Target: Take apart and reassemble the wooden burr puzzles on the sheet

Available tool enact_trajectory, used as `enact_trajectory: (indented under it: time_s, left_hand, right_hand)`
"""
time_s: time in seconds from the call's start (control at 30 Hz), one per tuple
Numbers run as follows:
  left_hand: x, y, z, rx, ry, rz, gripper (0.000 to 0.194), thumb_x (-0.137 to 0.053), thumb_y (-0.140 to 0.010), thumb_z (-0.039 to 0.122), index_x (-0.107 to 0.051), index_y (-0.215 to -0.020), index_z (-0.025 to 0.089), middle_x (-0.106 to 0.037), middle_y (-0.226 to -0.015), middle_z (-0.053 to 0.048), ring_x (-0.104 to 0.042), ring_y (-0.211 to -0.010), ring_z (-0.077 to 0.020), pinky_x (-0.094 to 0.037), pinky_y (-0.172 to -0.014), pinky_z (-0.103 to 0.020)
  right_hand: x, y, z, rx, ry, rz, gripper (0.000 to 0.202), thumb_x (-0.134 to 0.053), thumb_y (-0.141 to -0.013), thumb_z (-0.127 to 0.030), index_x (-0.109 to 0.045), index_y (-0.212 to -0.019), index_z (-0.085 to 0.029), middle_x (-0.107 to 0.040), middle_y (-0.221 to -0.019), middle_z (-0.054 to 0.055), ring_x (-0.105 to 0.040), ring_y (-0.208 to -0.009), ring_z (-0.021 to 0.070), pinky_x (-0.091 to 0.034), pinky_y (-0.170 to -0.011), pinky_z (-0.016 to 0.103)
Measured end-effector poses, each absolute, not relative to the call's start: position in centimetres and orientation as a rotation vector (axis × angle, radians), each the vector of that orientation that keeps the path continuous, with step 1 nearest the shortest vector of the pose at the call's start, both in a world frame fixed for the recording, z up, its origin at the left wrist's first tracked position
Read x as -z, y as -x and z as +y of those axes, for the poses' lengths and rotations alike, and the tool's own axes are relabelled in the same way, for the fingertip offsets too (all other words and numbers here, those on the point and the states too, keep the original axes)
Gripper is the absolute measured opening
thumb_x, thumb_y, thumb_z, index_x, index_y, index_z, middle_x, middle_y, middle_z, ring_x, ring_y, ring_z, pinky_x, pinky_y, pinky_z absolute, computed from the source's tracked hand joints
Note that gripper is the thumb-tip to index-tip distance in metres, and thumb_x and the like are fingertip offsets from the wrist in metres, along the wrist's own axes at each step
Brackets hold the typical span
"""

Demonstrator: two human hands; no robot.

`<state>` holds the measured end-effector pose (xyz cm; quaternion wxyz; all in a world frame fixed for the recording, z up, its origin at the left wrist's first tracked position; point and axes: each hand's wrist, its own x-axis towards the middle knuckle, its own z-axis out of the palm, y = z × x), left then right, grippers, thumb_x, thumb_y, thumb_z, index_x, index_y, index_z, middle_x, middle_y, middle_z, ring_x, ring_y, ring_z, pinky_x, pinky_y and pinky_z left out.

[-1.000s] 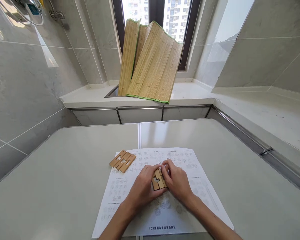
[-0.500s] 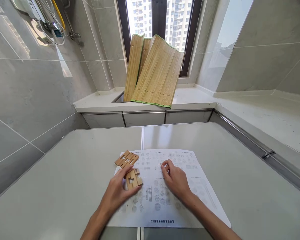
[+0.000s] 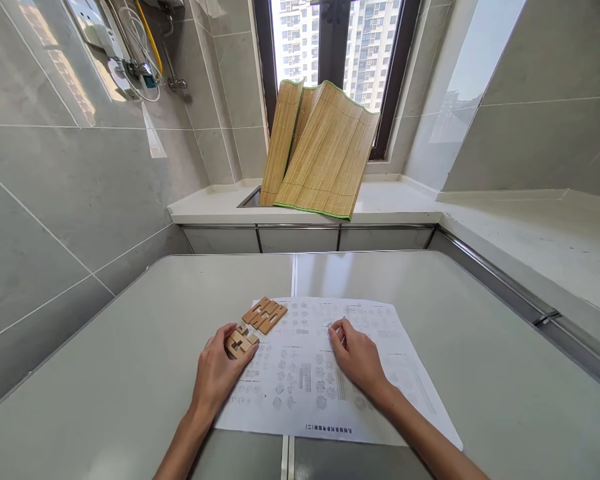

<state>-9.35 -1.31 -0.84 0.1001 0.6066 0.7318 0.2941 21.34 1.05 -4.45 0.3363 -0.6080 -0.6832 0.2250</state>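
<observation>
My left hand (image 3: 217, 363) is closed around a small group of light, notched wooden puzzle pieces (image 3: 241, 341) at the left edge of a printed instruction sheet (image 3: 300, 417). Fingers and thumb press on opposite sides of the group. Just beyond it lies a row of darker slotted wooden pieces (image 3: 265, 315), flat and side by side, partly over the sheet's upper left corner. On the right half of the sheet rests my right hand (image 3: 357, 353), its fingers curled in with thumb and forefinger close together. Whatever it may hold is hidden.
The sheet lies on a pale grey table (image 3: 130, 373) with a seam down its middle. A white ledge (image 3: 400, 207) runs behind and to the right. A folded bamboo mat (image 3: 330, 153) leans against the window. Pipes and cables (image 3: 140, 60) hang on the left wall.
My left hand has slid the light wooden pieces leftward to the sheet's edge. My right hand keeps its curled pose at about the same place on the sheet. The camera view has shifted slightly.
</observation>
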Motion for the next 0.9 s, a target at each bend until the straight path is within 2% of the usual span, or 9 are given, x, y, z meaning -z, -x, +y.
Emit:
enact_trajectory:
  time_s: [0.1, 0.17, 0.27, 0.37, 0.47, 0.57, 0.77, 0.9]
  left_hand:
    - [0.8, 8.8, -1.7, -0.863, -1.794, 2.153, 0.067, -0.069, -0.080, 0.064, -0.057, -0.131, 0.024, -0.070, -0.126, -0.013, -0.066, -0.116, -0.0354, -0.054, -0.098, -0.049]
    - [0.7, 8.6, -1.8, -0.877, -1.793, 2.136, 0.072, -0.073, -0.076, 0.065, -0.057, -0.132, 0.023, -0.069, -0.128, -0.013, -0.062, -0.121, -0.0374, -0.052, -0.099, -0.051]
    - [0.5, 8.8, -1.2, -1.052, -1.614, 2.164, 0.071, -0.078, -0.069, 0.068, -0.064, -0.123, 0.023, -0.070, -0.128, -0.014, -0.061, -0.124, -0.0402, -0.050, -0.103, -0.053]
    - [0.7, 9.5, 0.7, -1.239, -1.400, 2.180, 0.056, -0.063, -0.083, 0.069, -0.067, -0.112, 0.022, -0.074, -0.122, -0.014, -0.067, -0.117, -0.0355, -0.052, -0.101, -0.049]
    - [1.1, 10.4, 3.2, -1.331, -1.347, 2.163, 0.049, -0.052, -0.091, 0.062, -0.064, -0.110, 0.019, -0.076, -0.120, -0.015, -0.070, -0.115, -0.0298, -0.052, -0.102, -0.044]
    - [1.4, 11.2, 5.3, -1.340, -1.373, 2.122, 0.041, -0.056, -0.089, 0.056, -0.067, -0.103, 0.019, -0.079, -0.111, -0.013, -0.073, -0.108, -0.0269, -0.053, -0.100, -0.039]
    - [1.7, 11.4, 6.8, -1.258, -1.416, 2.090, 0.032, -0.060, -0.086, 0.049, -0.070, -0.094, 0.020, -0.082, -0.088, -0.006, -0.075, -0.080, -0.0223, -0.055, -0.085, -0.034]
    - [1.9, 11.3, 6.7, -1.214, -1.443, 2.104, 0.030, -0.060, -0.086, 0.048, -0.071, -0.092, 0.022, -0.082, -0.083, -0.004, -0.074, -0.079, -0.0226, -0.054, -0.081, -0.032]
  right_hand:
    - [4.4, -21.4, 1.0, -0.596, 1.579, -1.784, 0.029, -0.037, -0.106, -0.044, -0.055, -0.091, -0.026, -0.062, -0.063, -0.003, -0.061, -0.056, 0.0198, -0.038, -0.054, 0.028]
    - [4.3, -21.4, 1.1, -0.596, 1.574, -1.784, 0.029, -0.038, -0.105, -0.044, -0.055, -0.092, -0.025, -0.063, -0.064, -0.003, -0.062, -0.057, 0.0199, -0.039, -0.055, 0.028]
    - [4.3, -21.5, 1.1, -0.592, 1.572, -1.785, 0.029, -0.039, -0.105, -0.044, -0.056, -0.091, -0.025, -0.064, -0.065, -0.002, -0.062, -0.057, 0.0197, -0.038, -0.055, 0.028]
    - [4.4, -21.6, 1.1, -0.585, 1.577, -1.787, 0.029, -0.039, -0.105, -0.044, -0.057, -0.090, -0.025, -0.064, -0.065, -0.002, -0.061, -0.056, 0.0192, -0.037, -0.054, 0.027]
    - [4.5, -21.6, 1.0, -0.580, 1.585, -1.792, 0.029, -0.040, -0.105, -0.044, -0.057, -0.090, -0.026, -0.064, -0.064, -0.003, -0.060, -0.056, 0.0190, -0.037, -0.054, 0.027]
    - [4.6, -21.7, 1.0, -0.574, 1.591, -1.801, 0.029, -0.040, -0.104, -0.044, -0.057, -0.089, -0.025, -0.065, -0.066, -0.002, -0.061, -0.056, 0.0190, -0.036, -0.054, 0.027]
    - [4.8, -22.1, 1.3, -0.584, 1.597, -1.842, 0.026, -0.043, -0.102, -0.042, -0.060, -0.091, -0.025, -0.067, -0.068, -0.002, -0.059, -0.055, 0.0180, -0.036, -0.054, 0.027]
    - [4.6, -22.3, 1.5, -0.594, 1.589, -1.872, 0.026, -0.043, -0.101, -0.040, -0.062, -0.092, -0.025, -0.067, -0.069, -0.002, -0.059, -0.055, 0.0180, -0.038, -0.055, 0.028]
